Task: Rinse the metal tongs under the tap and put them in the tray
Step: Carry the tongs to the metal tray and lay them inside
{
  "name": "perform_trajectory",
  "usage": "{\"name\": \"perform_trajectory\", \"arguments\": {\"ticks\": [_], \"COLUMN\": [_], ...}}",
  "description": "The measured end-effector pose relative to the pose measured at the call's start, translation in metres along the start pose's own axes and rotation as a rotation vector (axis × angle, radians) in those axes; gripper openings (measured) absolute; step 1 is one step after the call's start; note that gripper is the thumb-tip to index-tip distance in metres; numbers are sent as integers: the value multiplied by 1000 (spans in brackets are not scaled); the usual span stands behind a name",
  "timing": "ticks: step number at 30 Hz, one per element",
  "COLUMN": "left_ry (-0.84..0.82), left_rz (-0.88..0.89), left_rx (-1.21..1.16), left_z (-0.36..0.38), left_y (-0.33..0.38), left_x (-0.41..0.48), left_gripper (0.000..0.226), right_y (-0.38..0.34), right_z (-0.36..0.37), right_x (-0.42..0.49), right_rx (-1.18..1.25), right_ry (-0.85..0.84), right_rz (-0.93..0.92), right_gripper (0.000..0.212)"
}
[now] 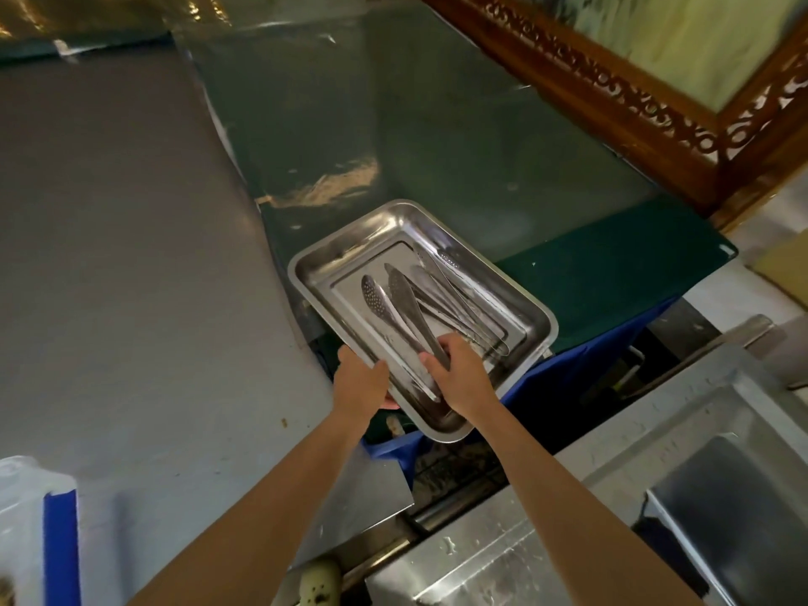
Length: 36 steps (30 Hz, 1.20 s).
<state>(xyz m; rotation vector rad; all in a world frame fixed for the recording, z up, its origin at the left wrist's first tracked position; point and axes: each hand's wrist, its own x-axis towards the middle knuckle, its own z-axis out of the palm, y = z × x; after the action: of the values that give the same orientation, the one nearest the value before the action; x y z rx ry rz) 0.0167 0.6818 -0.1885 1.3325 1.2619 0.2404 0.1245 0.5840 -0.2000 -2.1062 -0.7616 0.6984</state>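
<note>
I count one metal tray [395,220] at the near corner of the green-covered table [524,177], and at least two pairs of tongs [404,306] in it; the overlapping ones toward its right edge I cannot separate. Two hands.

Dim indoor light; soft glare on tray [531,301]; wide-angle bending at edges; corners blurred.

From where I'm watching, the floor [109,255] is plain grey and a bit scuffed, with a long table [459,137] under dark green cloth and a glossy clear plastic sheet that catches the light. Upper right there's a carved dark wooden frame [634,102] around a pale greenish panel. Bottom right is a wet stainless steel sink [590,496].
</note>
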Motion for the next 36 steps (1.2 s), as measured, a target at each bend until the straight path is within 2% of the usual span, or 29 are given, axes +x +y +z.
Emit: {"name": "perform_trajectory", "arguments": {"ticks": [7, 13, 17, 20, 24, 27, 31, 36], "left_ry": [-89, -92, -67, -33, -72, -85, -102, -135], "left_rz": [12, -29, 16, 48, 36, 68, 70, 24], "left_rx": [-59, -61, -71, 22, 84, 139, 123, 68], "left_z": [4, 5, 2, -8, -25, -31, -33, -38], "left_y": [-2, 0, 3, 5, 1, -4, -4, 2], "left_x": [4, 8, 10, 16, 23, 24, 24, 25], "left_gripper": [29, 22, 20, 16, 15, 25, 22, 30], "right_y": [2, -2, -8, -16, -22, -21, -19, -21], "right_z": [11, 17, 19, 26, 37, 44, 48, 51], "right_x": [-3, -6, -6, -6, -9, -13, -14, -10], "right_rx": [-120, -201, -210, -203, -209, -247, -338, -398], "right_ry": [49, 57, 68, 77, 84, 113, 160, 175], "right_rz": [-1, -20, -37, -25, -10, -33, -70, -27], "right_gripper": [23, 31, 31, 32, 32, 33, 34, 35]}}
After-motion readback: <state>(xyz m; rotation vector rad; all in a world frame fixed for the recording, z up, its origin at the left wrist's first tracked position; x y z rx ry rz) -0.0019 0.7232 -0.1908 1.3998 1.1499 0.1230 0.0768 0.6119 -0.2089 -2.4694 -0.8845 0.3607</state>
